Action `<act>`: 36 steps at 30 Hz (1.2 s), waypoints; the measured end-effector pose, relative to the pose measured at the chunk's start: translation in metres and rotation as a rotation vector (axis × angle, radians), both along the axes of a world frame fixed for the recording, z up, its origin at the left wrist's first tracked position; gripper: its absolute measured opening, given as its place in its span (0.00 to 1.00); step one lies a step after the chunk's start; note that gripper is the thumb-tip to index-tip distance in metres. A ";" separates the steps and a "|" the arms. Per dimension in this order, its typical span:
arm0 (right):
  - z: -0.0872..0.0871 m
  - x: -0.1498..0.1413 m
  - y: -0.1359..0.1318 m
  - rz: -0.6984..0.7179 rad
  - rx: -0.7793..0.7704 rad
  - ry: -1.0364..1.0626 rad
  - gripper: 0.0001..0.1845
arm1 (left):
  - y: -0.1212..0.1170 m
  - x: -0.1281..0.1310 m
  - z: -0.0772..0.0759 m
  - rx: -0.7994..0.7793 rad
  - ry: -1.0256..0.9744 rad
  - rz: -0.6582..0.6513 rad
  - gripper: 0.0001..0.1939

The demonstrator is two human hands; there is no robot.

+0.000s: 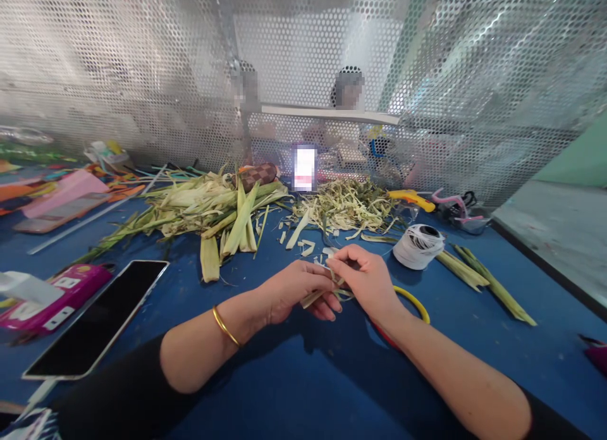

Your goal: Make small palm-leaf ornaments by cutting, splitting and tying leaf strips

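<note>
My left hand, with a gold bangle on its wrist, is closed on a thin, pale strip of dried husk. My right hand meets it from the right, thumb and fingertips pinched on the upper end of the husk strips; its fingertips partly cover them. Behind my right wrist lies a ring, yellow on one side and red below, partly hidden by the forearm. A spool of white thread stands just beyond my right hand. Small husk scraps lie in front of the fingers.
A heap of husk leaves and shredded strips lie at the back. A yellow cutter is at right, near longer stalks. Left are a phone and a magenta power strip. A perforated metal screen stands behind.
</note>
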State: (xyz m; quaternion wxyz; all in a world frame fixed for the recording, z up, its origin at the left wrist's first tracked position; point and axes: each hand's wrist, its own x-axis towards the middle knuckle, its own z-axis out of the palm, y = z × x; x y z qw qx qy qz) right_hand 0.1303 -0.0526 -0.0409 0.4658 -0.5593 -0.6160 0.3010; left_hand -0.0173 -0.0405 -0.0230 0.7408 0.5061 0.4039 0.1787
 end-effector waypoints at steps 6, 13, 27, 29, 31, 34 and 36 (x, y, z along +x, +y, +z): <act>0.002 0.000 0.000 -0.011 0.061 -0.098 0.09 | -0.001 -0.002 0.000 0.019 -0.044 -0.039 0.12; 0.001 0.001 0.002 0.025 -0.016 -0.052 0.09 | 0.001 -0.004 -0.001 0.005 -0.045 -0.061 0.17; 0.008 0.011 0.007 0.089 -0.247 0.257 0.18 | 0.003 -0.002 0.002 0.000 0.008 0.139 0.12; 0.004 0.010 0.008 0.026 -0.204 0.221 0.17 | 0.002 -0.002 0.003 0.017 0.014 0.119 0.12; 0.000 0.011 0.009 -0.012 -0.162 0.144 0.16 | 0.002 -0.002 0.002 0.018 0.019 0.103 0.13; -0.001 0.014 0.010 -0.073 -0.029 -0.049 0.13 | 0.004 -0.002 0.001 -0.023 -0.001 0.137 0.12; 0.003 0.019 0.008 -0.127 0.222 -0.232 0.09 | 0.006 -0.003 0.000 -0.057 -0.045 0.207 0.11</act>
